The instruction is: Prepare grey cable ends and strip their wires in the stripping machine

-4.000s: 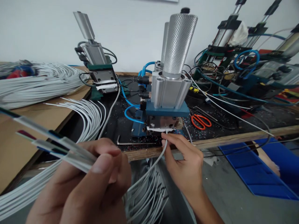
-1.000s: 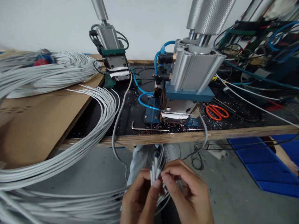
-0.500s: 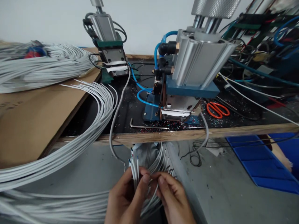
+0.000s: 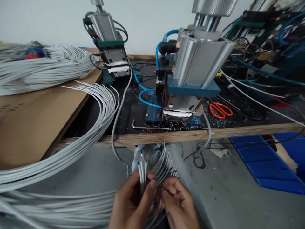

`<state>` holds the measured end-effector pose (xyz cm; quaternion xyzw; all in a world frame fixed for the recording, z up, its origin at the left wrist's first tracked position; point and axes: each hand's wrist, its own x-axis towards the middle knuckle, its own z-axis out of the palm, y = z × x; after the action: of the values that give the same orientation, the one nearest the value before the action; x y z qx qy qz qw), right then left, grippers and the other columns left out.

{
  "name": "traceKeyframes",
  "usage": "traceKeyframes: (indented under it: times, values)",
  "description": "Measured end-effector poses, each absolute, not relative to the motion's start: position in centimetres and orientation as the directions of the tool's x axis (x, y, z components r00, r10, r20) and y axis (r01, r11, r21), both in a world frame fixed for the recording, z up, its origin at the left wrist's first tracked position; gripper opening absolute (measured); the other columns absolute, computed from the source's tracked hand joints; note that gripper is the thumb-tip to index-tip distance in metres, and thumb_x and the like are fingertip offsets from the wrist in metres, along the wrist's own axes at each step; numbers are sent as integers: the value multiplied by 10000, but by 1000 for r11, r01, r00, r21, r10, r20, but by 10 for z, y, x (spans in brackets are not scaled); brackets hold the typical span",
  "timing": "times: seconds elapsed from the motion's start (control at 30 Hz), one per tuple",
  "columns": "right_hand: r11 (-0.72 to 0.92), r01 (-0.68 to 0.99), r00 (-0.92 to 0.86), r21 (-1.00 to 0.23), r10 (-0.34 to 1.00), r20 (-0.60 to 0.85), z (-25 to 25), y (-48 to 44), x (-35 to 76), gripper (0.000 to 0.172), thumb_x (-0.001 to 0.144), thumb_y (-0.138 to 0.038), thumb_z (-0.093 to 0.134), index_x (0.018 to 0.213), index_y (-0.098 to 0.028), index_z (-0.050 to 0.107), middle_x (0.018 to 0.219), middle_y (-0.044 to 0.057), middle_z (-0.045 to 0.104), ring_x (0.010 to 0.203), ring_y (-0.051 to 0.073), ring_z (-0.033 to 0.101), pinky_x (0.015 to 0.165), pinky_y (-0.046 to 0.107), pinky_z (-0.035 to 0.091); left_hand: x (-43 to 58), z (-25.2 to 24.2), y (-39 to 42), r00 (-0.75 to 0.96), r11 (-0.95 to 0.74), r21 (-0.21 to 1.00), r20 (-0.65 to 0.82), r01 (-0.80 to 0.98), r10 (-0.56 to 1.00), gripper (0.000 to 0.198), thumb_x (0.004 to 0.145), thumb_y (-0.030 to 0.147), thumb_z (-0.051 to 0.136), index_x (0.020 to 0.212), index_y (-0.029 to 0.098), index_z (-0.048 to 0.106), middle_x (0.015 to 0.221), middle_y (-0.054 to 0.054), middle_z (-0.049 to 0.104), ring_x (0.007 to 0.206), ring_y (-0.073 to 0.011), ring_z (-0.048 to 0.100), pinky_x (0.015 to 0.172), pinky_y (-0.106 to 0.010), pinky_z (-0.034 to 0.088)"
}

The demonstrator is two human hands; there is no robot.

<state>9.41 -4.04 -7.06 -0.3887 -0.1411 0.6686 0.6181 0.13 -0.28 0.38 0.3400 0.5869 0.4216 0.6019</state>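
Observation:
Between the fingers and thumb of my left hand several white cables stand nearly upright, some with blue wire ends showing at the top. My right hand is closed beside it, pinching a thin white cable near its end; the fingertips cover most of that end. Behind both hands hangs another bundle of white cables, below the bench edge. A pneumatic machine with a silver cylinder and white-wrapped jaws sits on the bench above my hands.
The wooden bench edge crosses in front of me. On the bench lie a hex key and orange-handled scissors. A second machine stands behind. White cable coils rest on cardboard; a blue bin is at right.
My hands have shifted slightly right. My right hand has drawn a little away from the left fingertips and lower. The view has moved slightly.

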Motion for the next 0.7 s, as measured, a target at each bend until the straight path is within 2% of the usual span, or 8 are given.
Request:
traceKeyframes:
  times: [0.13,0.3,0.4,0.5,0.57,0.7]
  values:
    - [-208,-716,30,-666,945,-327,-51,-30,107,340,753,-452,887,736,-206,652,624,-58,618,505,78,565,476,182,462,4,1,-5,-6,405,904,-410,-139,912,385,723,545,880,742,182,752,551,35,579,487,-105,516,481,-181,430]
    - [-255,-670,-26,-697,947,-321,-50,-31,109,389,756,-493,884,724,-183,650,584,-63,603,469,63,575,464,166,459,2,2,-4,63,435,869,-433,-235,899,412,671,522,924,691,155,739,608,37,575,449,-100,542,444,-197,459]
    - [-291,-646,-73,-706,944,-323,-49,-30,110,398,747,-520,883,724,-182,673,607,-57,619,497,64,583,484,166,475,-2,1,-3,76,452,863,-447,-228,891,401,667,495,932,691,151,727,591,40,563,421,-95,529,427,-193,437]
    - [-281,-588,-87,-758,954,-287,-45,-29,113,333,808,-511,836,766,-197,734,634,-33,661,558,93,633,559,199,524,-3,1,-4,42,403,898,-402,-178,915,315,711,401,907,686,152,715,555,42,557,415,-85,508,436,-179,409]
    - [-277,-532,-87,-800,958,-273,-42,-30,118,317,844,-513,801,806,-202,750,652,-21,674,575,106,643,579,216,539,-2,2,-5,36,370,915,-370,-161,929,239,736,330,867,687,161,706,546,36,573,419,-102,528,445,-192,433]
    - [-312,-373,-168,-874,949,-267,-37,-28,129,374,913,-558,701,847,-190,724,594,-43,599,528,82,587,560,198,510,-2,4,-3,16,302,947,-302,-111,953,133,773,259,756,685,202,673,566,36,600,413,-147,594,427,-226,487]
